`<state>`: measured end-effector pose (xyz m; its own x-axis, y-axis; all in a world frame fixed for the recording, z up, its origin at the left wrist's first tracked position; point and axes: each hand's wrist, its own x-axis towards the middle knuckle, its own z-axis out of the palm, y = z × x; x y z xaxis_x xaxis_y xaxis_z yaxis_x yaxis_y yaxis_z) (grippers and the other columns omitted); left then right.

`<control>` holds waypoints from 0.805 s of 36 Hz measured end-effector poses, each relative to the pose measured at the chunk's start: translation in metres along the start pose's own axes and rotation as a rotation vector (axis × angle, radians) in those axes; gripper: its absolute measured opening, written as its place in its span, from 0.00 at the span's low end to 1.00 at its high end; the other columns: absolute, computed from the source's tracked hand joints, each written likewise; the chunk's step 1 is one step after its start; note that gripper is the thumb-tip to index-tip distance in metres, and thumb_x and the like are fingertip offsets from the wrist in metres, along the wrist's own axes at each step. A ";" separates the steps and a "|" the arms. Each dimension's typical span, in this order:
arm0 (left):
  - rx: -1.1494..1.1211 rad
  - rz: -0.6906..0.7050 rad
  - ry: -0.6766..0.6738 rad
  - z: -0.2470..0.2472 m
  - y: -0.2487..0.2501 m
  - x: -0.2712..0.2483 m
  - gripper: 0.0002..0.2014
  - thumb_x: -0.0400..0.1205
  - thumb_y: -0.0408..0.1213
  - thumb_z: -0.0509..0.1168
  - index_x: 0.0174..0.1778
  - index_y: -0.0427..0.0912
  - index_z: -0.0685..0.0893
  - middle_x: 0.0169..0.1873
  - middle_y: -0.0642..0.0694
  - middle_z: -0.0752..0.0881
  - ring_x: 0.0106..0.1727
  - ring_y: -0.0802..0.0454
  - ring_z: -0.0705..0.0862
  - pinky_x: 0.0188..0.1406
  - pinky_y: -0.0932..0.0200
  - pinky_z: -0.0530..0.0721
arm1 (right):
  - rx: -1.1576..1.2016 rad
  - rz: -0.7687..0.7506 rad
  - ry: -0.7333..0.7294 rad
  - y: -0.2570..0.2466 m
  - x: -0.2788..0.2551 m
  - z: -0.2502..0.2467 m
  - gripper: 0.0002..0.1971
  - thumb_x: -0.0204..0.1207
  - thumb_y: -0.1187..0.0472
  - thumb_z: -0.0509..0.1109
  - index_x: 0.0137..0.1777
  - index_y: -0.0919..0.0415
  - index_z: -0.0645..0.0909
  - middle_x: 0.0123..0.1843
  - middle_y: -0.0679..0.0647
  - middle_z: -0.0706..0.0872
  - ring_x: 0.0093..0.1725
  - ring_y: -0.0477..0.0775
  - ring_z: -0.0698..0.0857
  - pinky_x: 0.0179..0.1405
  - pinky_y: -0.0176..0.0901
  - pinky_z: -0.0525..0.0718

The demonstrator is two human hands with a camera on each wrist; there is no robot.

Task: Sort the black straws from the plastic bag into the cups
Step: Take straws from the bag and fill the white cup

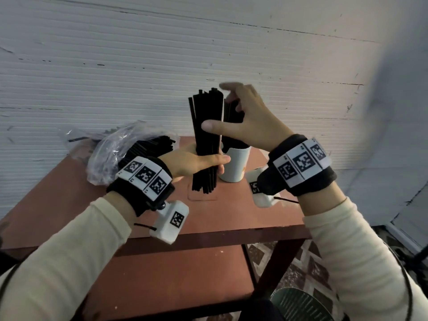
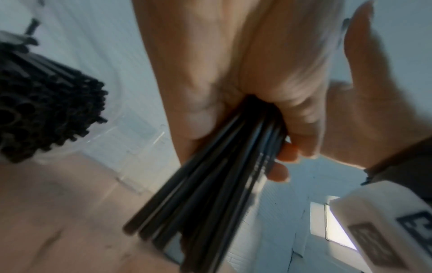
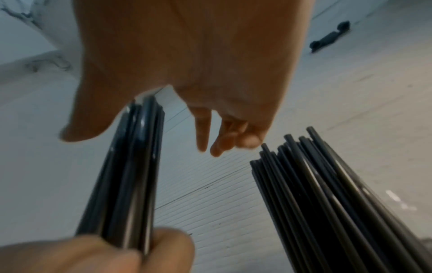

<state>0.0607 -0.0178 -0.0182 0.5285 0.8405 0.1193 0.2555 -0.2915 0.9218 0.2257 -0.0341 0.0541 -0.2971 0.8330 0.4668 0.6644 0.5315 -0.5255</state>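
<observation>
- Closest to the camera, the left hand point(image 1: 196, 162) is wrapped round a bundle of black straws point(image 1: 207, 126) low down, holding it upright over the middle of the table point(image 1: 231, 212). The bottom ends hang just above the tabletop and look a bit uneven.
- The right hand point(image 1: 250, 119) is up near the top of that bundle, thumb point(image 1: 212, 126) laid flat against the side. From the right wrist view its fingers look loose, not clamped on anything, so I'd call it released and just steadying.
- Just behind the bundle, toward the table's right edge, sits a white cup point(image 1: 235, 164) that already has straws standing in it.
- Far left corner: the plastic bag point(image 1: 108, 149) lying on its side, still with plenty of straws inside.
- My take on doing this bit right: tap the bottom ends level first, keep the low grip snug, use the upper hand to guide the tops, and lower it straight into a cup. That cup looks light, so shoving sideways could tip it.
</observation>
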 end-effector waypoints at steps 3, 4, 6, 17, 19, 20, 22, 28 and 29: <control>0.128 0.005 -0.170 0.002 0.012 0.000 0.13 0.82 0.42 0.69 0.46 0.33 0.87 0.44 0.37 0.90 0.53 0.40 0.88 0.64 0.45 0.84 | 0.066 -0.006 -0.209 0.005 -0.001 0.002 0.28 0.61 0.35 0.80 0.59 0.42 0.76 0.60 0.46 0.76 0.60 0.44 0.78 0.59 0.40 0.80; 0.138 0.001 -0.202 0.004 0.015 0.000 0.13 0.83 0.40 0.69 0.47 0.31 0.86 0.44 0.35 0.89 0.53 0.40 0.88 0.64 0.45 0.84 | 0.113 -0.012 -0.248 0.006 -0.002 0.004 0.28 0.62 0.39 0.81 0.60 0.46 0.79 0.57 0.43 0.80 0.58 0.39 0.80 0.57 0.36 0.81; 0.138 0.013 -0.237 0.010 0.018 0.001 0.12 0.83 0.36 0.69 0.47 0.27 0.86 0.44 0.33 0.89 0.53 0.39 0.88 0.65 0.45 0.84 | 0.159 -0.016 -0.295 0.008 -0.005 0.008 0.23 0.67 0.49 0.81 0.60 0.55 0.83 0.46 0.37 0.85 0.50 0.36 0.84 0.50 0.32 0.82; 0.133 -0.019 0.240 0.021 0.013 0.031 0.39 0.65 0.52 0.82 0.65 0.51 0.68 0.55 0.53 0.81 0.55 0.61 0.82 0.50 0.65 0.81 | 0.209 -0.092 0.188 0.020 0.008 -0.030 0.15 0.72 0.61 0.74 0.44 0.77 0.80 0.41 0.70 0.85 0.40 0.62 0.86 0.41 0.55 0.85; 0.216 -0.034 0.348 0.018 0.006 0.042 0.46 0.61 0.53 0.84 0.67 0.50 0.60 0.55 0.53 0.76 0.53 0.63 0.78 0.44 0.67 0.76 | 0.225 -0.075 0.270 0.023 0.014 -0.043 0.13 0.71 0.61 0.75 0.44 0.75 0.82 0.41 0.66 0.87 0.40 0.54 0.87 0.45 0.54 0.87; 0.243 -0.052 0.366 0.016 0.002 0.048 0.50 0.60 0.53 0.84 0.69 0.50 0.57 0.58 0.51 0.73 0.54 0.61 0.78 0.45 0.66 0.76 | 0.223 -0.070 0.300 0.025 0.016 -0.048 0.13 0.72 0.62 0.75 0.44 0.74 0.82 0.42 0.65 0.87 0.41 0.54 0.87 0.46 0.54 0.88; 0.239 -0.108 0.334 0.012 -0.007 0.062 0.59 0.59 0.51 0.85 0.77 0.52 0.50 0.67 0.46 0.70 0.64 0.53 0.75 0.58 0.59 0.79 | 0.205 -0.064 0.335 0.027 0.021 -0.056 0.12 0.73 0.63 0.74 0.44 0.75 0.81 0.43 0.65 0.87 0.43 0.57 0.88 0.47 0.54 0.88; 0.186 -0.121 0.147 0.005 -0.011 0.090 0.66 0.62 0.42 0.85 0.83 0.54 0.41 0.72 0.53 0.70 0.71 0.55 0.70 0.71 0.53 0.71 | 0.181 -0.076 0.313 0.031 0.029 -0.054 0.13 0.73 0.63 0.74 0.43 0.77 0.80 0.42 0.69 0.86 0.43 0.62 0.87 0.45 0.57 0.86; 0.184 -0.111 0.132 0.005 -0.011 0.092 0.64 0.63 0.41 0.85 0.84 0.52 0.44 0.70 0.54 0.71 0.70 0.56 0.70 0.70 0.54 0.71 | 0.181 -0.079 0.306 0.032 0.030 -0.053 0.14 0.72 0.63 0.74 0.43 0.77 0.80 0.42 0.69 0.86 0.43 0.62 0.87 0.44 0.57 0.86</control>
<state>0.1107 0.0609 -0.0195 0.3821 0.9207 0.0791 0.4557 -0.2621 0.8507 0.2743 -0.0005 0.0889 -0.1058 0.7181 0.6879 0.5071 0.6340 -0.5838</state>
